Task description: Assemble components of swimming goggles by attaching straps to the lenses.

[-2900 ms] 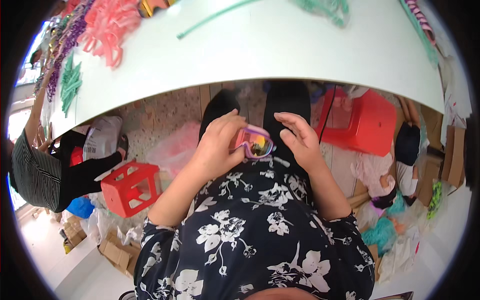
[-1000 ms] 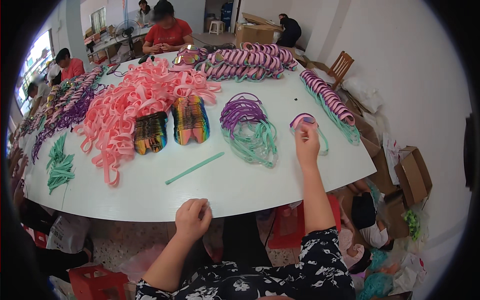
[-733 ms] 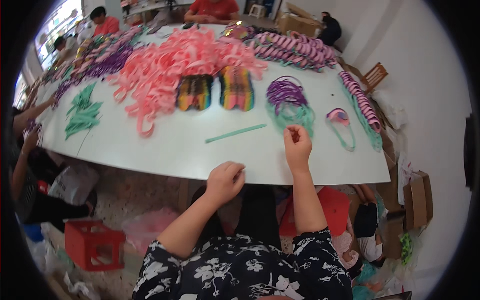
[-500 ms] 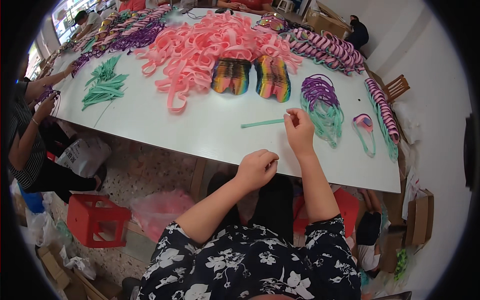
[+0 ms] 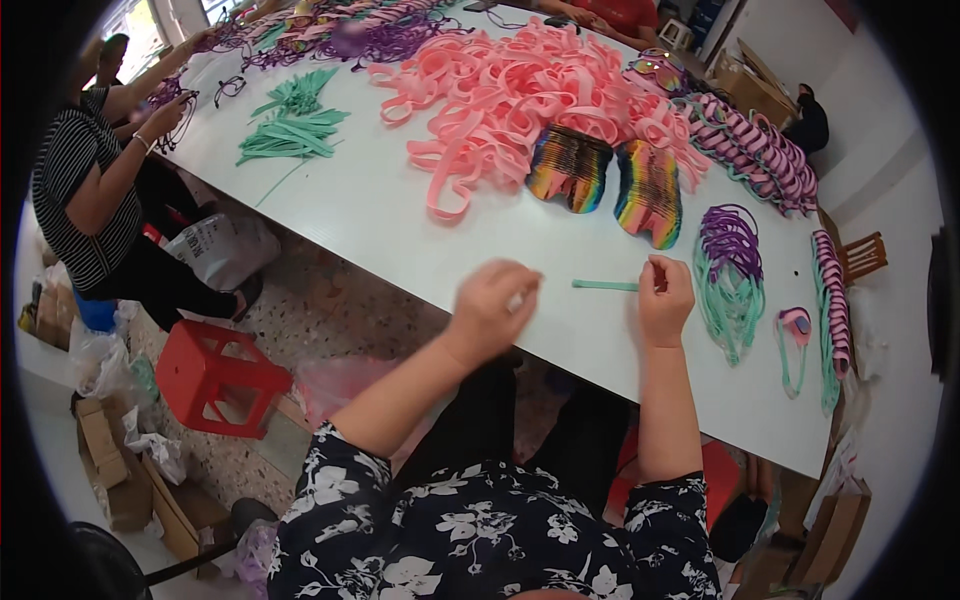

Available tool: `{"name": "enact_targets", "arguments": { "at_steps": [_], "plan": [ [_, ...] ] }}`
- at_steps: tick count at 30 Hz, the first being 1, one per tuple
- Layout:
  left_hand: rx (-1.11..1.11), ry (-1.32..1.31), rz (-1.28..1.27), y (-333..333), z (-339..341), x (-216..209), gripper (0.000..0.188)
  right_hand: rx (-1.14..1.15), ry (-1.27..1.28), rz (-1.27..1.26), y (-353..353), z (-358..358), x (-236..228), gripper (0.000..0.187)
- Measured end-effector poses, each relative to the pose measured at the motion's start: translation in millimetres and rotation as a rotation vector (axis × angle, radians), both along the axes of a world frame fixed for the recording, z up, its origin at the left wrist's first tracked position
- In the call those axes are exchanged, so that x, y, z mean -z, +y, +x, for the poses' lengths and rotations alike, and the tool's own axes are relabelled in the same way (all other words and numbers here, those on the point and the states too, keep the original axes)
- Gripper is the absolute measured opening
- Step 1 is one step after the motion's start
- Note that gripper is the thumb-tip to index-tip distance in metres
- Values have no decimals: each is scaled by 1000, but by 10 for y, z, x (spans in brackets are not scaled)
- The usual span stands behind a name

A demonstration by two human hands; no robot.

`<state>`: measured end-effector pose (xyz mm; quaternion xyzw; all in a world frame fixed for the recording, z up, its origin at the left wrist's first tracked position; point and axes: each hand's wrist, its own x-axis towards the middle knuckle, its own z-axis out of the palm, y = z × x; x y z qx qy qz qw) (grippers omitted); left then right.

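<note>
My right hand (image 5: 665, 300) rests on the white table (image 5: 400, 230) and pinches the right end of a thin green strip (image 5: 604, 285) that lies flat on it. My left hand (image 5: 492, 305) hovers over the table's near edge just left of the strip, fingers curled and motion-blurred; whether it holds anything is unclear. Right of my right hand lie purple and green loops (image 5: 730, 262) and a single pink-and-green goggle piece (image 5: 795, 328).
A big heap of pink straps (image 5: 520, 90) and two rainbow-coloured lens stacks (image 5: 570, 165) lie further back. Green strips (image 5: 295, 125) sit at far left. A person in a striped shirt (image 5: 80, 190) works at the left. A red stool (image 5: 215, 370) and cardboard boxes (image 5: 110, 460) stand on the floor.
Earlier both hands held a goggle piece in my lap. My right hand then reached to the table's right side and came back to the green strip; my left hand rose to the edge.
</note>
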<state>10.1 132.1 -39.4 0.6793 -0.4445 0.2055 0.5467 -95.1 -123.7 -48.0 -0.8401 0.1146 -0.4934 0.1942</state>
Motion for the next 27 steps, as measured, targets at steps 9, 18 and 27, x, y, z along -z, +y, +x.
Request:
{"name": "enact_targets", "arguments": {
  "at_steps": [9, 18, 27],
  "plan": [
    [-570, -322, 530, 447, 1079, 135, 23, -45, 14, 25, 67, 60, -42, 12],
    [1, 799, -385, 324, 696, 96, 22, -30, 40, 34, 14, 10, 28, 11],
    [49, 870, -360, 322, 724, 296, 24, -159, 168, -37, 282, 470, -112, 15]
  ]
}}
